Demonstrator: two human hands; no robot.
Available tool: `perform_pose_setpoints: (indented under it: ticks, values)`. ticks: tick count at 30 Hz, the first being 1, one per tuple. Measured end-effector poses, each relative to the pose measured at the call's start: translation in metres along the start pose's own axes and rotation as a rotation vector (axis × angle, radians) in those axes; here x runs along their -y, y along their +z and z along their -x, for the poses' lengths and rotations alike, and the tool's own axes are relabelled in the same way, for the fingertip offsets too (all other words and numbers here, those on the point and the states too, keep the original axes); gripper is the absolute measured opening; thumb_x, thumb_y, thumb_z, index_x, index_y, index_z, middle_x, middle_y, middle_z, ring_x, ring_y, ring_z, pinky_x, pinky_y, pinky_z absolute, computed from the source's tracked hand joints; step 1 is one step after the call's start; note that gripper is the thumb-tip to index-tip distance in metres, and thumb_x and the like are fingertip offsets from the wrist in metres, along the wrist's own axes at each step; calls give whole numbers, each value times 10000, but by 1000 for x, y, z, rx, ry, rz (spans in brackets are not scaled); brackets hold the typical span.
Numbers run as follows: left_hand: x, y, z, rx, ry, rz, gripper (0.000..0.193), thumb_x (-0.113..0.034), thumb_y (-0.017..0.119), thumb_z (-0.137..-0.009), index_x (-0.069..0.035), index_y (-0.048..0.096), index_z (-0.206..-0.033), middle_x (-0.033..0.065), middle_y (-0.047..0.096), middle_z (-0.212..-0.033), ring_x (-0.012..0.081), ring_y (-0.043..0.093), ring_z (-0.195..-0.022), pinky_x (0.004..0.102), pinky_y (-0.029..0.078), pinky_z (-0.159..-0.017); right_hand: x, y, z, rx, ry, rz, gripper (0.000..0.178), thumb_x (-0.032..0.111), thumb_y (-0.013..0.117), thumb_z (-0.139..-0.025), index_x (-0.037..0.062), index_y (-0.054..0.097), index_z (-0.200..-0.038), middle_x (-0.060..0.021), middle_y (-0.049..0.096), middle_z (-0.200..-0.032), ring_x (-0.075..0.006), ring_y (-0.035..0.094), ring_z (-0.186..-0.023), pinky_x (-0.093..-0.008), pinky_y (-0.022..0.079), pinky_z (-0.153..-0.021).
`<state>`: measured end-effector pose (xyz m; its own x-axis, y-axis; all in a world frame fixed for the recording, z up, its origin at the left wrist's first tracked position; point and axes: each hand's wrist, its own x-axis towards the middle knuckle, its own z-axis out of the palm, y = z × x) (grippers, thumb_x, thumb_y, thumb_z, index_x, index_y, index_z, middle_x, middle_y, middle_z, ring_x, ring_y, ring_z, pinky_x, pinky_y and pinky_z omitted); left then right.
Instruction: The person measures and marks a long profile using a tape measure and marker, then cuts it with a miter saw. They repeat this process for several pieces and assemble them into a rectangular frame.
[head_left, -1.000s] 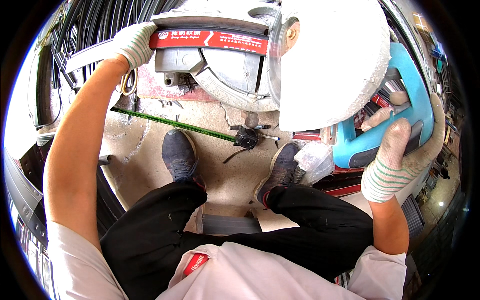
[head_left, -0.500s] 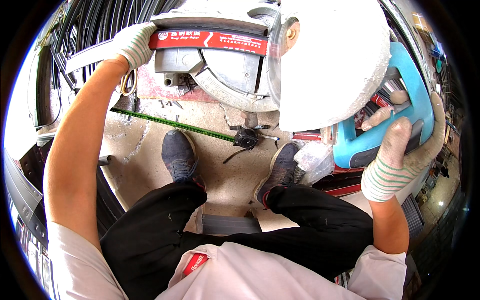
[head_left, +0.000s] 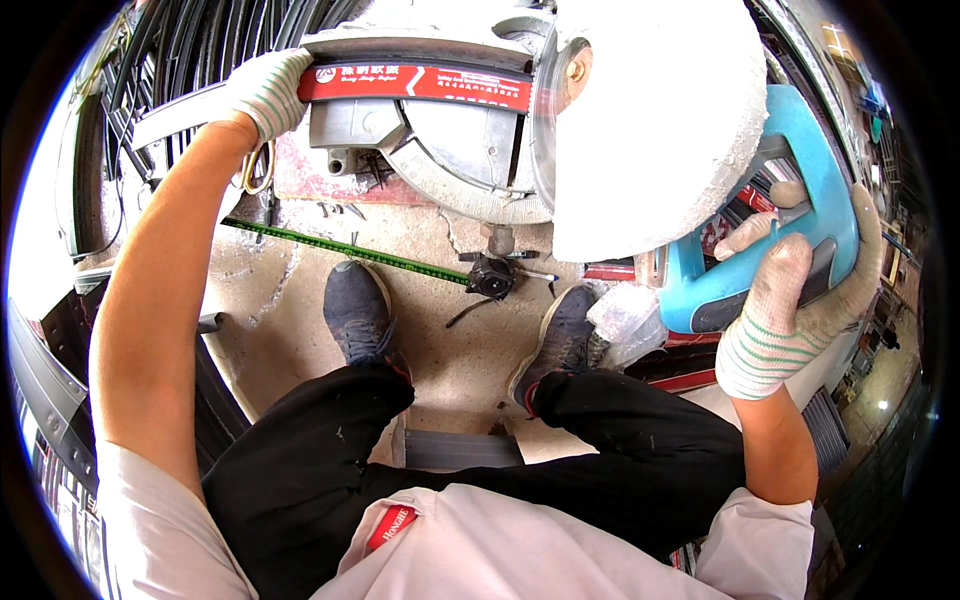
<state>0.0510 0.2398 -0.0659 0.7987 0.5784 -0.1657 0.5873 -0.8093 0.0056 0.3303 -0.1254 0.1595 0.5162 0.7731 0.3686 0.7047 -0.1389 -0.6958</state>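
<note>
A chop saw fills the top of the head view, with a grey blade guard [head_left: 450, 150] bearing a red label and a white dusty motor housing [head_left: 660, 120]. My right hand [head_left: 790, 310], in a white knit glove with green stripes, is closed round the saw's blue handle [head_left: 830, 210]. My left hand [head_left: 265, 90], gloved the same way, presses down on a long grey metal strip [head_left: 175, 105] beside the guard at the upper left.
My two dark shoes [head_left: 355, 305] stand on a dusty concrete floor. A green tape measure [head_left: 340, 248] lies stretched across the floor by a small black part [head_left: 492, 275]. Black rods [head_left: 200, 40] are stacked at the upper left. A grey block [head_left: 455, 450] sits between my legs.
The saw head and my right hand on the handle have barely shifted. My left hand stays on the metal strip.
</note>
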Motion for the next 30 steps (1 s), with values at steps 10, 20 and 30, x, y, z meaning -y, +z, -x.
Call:
perform_pose_setpoints:
  ticks: [10, 20, 30]
  values:
    - [1, 0, -1, -33, 32, 51, 264, -85, 706, -909, -89, 764, -1166, 182, 782, -1079, 376, 756, -1010, 430, 604, -906, 2, -13, -23, 56, -16, 15, 638, 249, 670, -1055, -13, 369, -1553, -154, 708, -1059, -191, 720, -733, -351, 657, -685]
    - [-1, -3, -4, -4, 19, 57, 250, -83, 700, -904, -87, 764, -1146, 188, 780, -1046, 386, 754, -986, 437, 605, -891, 4, -1, -6, 14, 57, -123, 648, 228, 655, -1075, 75, 300, -1595, -114, 656, -1080, -144, 651, -710, -326, 613, -654]
    - [2, 4, -6, 33, 1, 67, 253, -70, 673, -927, -90, 755, -1166, 174, 781, -1087, 377, 752, -1011, 428, 601, -904, -5, 4, 4, -19, 63, -233, 637, 126, 634, -1064, 103, 292, -1601, -110, 645, -1126, -135, 641, -735, -321, 617, -652]
